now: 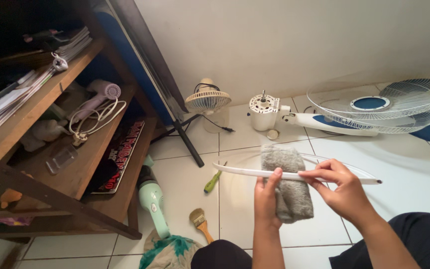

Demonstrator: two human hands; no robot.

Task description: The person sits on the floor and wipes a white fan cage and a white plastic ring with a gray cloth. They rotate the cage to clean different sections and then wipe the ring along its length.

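The fan blade point(255, 172), a thin white curved piece seen edge-on, lies nearly level with its long axis running left to right, its dark-tipped end pointing right and slightly down. The left hand point(267, 197) has its grip closed on a grey cloth point(288, 187) and presses it against the blade near the middle; the blade's left end juts out beyond that hand. The right hand point(342, 187) pinches the blade just right of the cloth, leaving the right end free. Blade and cloth are held above the tiled floor point(404, 174), in front of the fan motor point(264, 112).
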